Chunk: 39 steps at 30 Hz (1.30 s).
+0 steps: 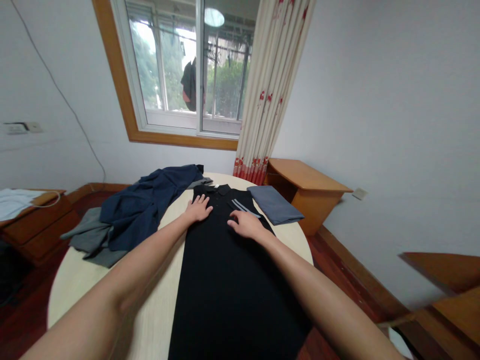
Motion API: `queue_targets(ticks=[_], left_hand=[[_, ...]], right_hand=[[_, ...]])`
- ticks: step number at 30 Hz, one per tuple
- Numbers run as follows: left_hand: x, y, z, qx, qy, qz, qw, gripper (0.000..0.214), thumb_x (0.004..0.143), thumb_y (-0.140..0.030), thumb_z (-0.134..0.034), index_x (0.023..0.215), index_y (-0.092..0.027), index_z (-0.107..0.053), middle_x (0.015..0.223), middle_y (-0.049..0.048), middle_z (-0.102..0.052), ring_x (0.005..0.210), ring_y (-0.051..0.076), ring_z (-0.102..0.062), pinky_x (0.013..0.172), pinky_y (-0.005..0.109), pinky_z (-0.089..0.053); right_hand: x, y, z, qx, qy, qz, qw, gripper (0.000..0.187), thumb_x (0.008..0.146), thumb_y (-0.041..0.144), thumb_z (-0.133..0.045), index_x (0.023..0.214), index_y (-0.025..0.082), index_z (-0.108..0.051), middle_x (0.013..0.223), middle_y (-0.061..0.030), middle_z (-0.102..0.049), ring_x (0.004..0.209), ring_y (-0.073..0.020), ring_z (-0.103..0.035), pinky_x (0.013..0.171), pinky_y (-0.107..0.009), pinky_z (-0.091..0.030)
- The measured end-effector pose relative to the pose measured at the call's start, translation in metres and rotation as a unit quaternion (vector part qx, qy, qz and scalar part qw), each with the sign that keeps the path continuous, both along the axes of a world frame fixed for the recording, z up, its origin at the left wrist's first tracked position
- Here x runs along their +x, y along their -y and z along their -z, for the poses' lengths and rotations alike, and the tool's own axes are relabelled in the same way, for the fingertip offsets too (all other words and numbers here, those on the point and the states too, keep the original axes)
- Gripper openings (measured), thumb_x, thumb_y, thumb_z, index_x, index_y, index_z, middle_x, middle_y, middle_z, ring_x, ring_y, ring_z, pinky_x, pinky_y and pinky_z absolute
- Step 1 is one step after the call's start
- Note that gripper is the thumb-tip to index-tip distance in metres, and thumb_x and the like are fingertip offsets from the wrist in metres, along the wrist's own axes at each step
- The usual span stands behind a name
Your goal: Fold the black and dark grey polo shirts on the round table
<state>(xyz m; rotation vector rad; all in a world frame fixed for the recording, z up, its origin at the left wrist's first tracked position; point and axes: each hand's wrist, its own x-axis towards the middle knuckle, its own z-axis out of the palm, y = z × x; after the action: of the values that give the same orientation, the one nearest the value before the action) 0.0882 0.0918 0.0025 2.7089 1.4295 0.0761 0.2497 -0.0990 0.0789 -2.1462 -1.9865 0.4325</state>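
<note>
A black polo shirt point(228, 280) lies lengthwise on the round light-wood table point(93, 280), its collar at the far end and its sides folded in. My left hand point(198, 208) rests flat on the shirt's upper left part, fingers spread. My right hand point(245, 224) lies palm down on the upper right part, beside a folded sleeve with grey stripes point(242, 206); its fingers are slightly curled but hold nothing.
A heap of dark blue and grey clothes point(142, 207) covers the table's far left. A folded grey garment point(275, 204) lies at the far right. Wooden cabinets stand left point(33, 220) and right point(307, 187). A window and curtain are behind.
</note>
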Motion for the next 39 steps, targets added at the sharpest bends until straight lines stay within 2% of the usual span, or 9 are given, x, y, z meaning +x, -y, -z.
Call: queue_targets(ticks=[2,6,10,14,19,23,28,33,39], left_hand=[[-0.003,0.011,0.006,0.0,0.008,0.002,1.0,0.072,0.096,-0.057,-0.019,0.155,-0.016,-0.024,0.164,0.0106,-0.011,0.15,0.032,-0.014,0.115,0.058,-0.02],[-0.016,0.01,0.013,0.022,0.014,0.017,1.0,0.07,0.096,-0.057,-0.019,0.153,-0.019,-0.031,0.164,0.0079,-0.014,0.15,0.032,-0.015,0.116,0.056,-0.02],[-0.024,-0.006,0.004,0.018,0.001,0.02,1.0,0.068,0.097,-0.056,-0.019,0.153,-0.019,-0.032,0.164,0.0077,-0.015,0.15,0.031,-0.017,0.117,0.055,-0.018],[-0.023,-0.004,-0.003,0.032,0.001,0.016,0.999,0.066,0.099,-0.052,-0.02,0.153,-0.017,-0.033,0.163,0.0086,-0.018,0.15,0.029,-0.018,0.118,0.052,-0.017],[-0.026,0.041,0.006,0.044,0.03,0.046,0.998,0.067,0.099,-0.051,-0.018,0.152,-0.011,-0.033,0.161,0.0123,-0.024,0.15,0.027,-0.019,0.12,0.049,-0.013],[-0.036,0.08,0.004,0.012,0.061,0.094,0.994,0.067,0.099,-0.051,-0.017,0.152,-0.013,-0.033,0.161,0.0112,-0.025,0.149,0.026,-0.02,0.12,0.049,-0.013],[-0.049,0.111,-0.007,0.007,0.065,0.102,0.993,0.068,0.099,-0.053,-0.021,0.151,-0.011,-0.034,0.159,0.0141,-0.028,0.149,0.027,-0.023,0.12,0.048,-0.017],[-0.057,0.125,0.006,0.007,0.031,0.114,0.993,0.071,0.097,-0.056,-0.026,0.15,-0.01,-0.037,0.159,0.0169,-0.024,0.15,0.03,-0.016,0.12,0.051,-0.016],[-0.059,0.124,0.013,0.017,0.061,0.112,0.992,0.07,0.096,-0.058,-0.027,0.15,-0.014,-0.038,0.159,0.0157,-0.025,0.15,0.031,-0.015,0.12,0.053,-0.017]], right_hand=[[0.013,-0.027,0.017,0.037,0.067,0.033,0.997,0.053,0.097,0.043,-0.048,0.143,0.018,-0.046,0.148,-0.0151,-0.045,0.136,-0.0282,-0.042,0.112,-0.045,-0.032],[0.024,-0.066,0.059,-0.026,0.099,0.061,0.993,0.067,0.099,0.056,-0.03,0.156,0.021,-0.025,0.163,-0.011,-0.016,0.149,-0.0298,-0.012,0.117,-0.055,-0.013],[0.021,-0.087,0.081,-0.003,0.1,0.067,0.993,0.067,0.099,0.058,-0.018,0.156,0.022,-0.023,0.164,-0.0085,-0.011,0.15,-0.0284,-0.007,0.118,-0.054,-0.007],[0.016,-0.091,0.082,0.004,0.101,0.081,0.992,0.068,0.099,0.058,-0.018,0.156,0.023,-0.023,0.164,-0.0084,-0.012,0.15,-0.0294,-0.007,0.117,-0.055,-0.008],[0.018,-0.076,0.072,-0.046,0.116,0.072,0.99,0.071,0.098,0.061,-0.02,0.157,0.023,-0.02,0.164,-0.0105,-0.01,0.149,-0.033,-0.008,0.115,-0.061,-0.014],[0.006,-0.078,0.051,-0.055,0.137,0.065,0.987,0.066,0.096,0.057,-0.037,0.15,0.018,-0.037,0.156,-0.0167,-0.031,0.141,-0.0367,-0.031,0.11,-0.061,-0.025],[-0.036,-0.121,0.035,0.092,0.106,-0.062,0.988,0.052,0.099,0.038,-0.034,0.148,0.021,-0.039,0.157,-0.0095,-0.033,0.144,-0.0246,-0.027,0.117,-0.047,-0.021],[-0.067,-0.181,0.045,0.096,0.1,-0.112,0.984,0.055,0.1,0.039,-0.035,0.152,0.023,-0.034,0.162,-0.0068,-0.022,0.148,-0.0249,-0.017,0.119,-0.048,-0.014],[-0.064,-0.223,0.07,0.013,0.094,-0.059,0.994,0.061,0.1,0.051,-0.025,0.155,0.027,-0.026,0.164,-0.0025,-0.013,0.15,-0.0304,-0.008,0.118,-0.054,-0.006]])
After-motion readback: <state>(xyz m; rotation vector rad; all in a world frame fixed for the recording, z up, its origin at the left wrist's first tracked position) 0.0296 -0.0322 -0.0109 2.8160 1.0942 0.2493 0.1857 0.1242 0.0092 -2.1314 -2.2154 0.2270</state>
